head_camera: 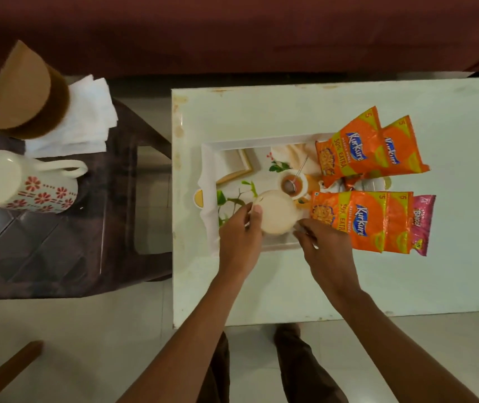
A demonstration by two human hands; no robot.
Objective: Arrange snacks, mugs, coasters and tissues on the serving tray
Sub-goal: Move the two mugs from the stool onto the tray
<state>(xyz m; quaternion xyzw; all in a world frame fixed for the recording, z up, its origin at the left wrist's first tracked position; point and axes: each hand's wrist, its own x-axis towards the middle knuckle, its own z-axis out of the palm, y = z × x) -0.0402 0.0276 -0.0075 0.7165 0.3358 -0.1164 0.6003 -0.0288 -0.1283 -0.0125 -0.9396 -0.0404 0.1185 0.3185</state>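
A white serving tray (209, 170) with a printed tea picture lies on the white table (450, 257). Several orange snack packets (351, 146) and a pink packet (422, 225) lie across its right side. An upturned white mug (276, 212) stands on the tray's near part. My left hand (239, 231) grips its left side, thumb on its base. My right hand (325, 242) holds its right side, where the handle is hidden. A second mug (14, 184) with red flowers stands upturned on the brown stool (58, 242), beside white tissues (84, 123) and brown coasters (20, 94).
A dark red sofa (232, 30) runs along the back. The stool stands left of the table with a gap of tiled floor (87, 344) between. A wooden piece (3, 370) shows at the bottom left. My legs are below the table's near edge.
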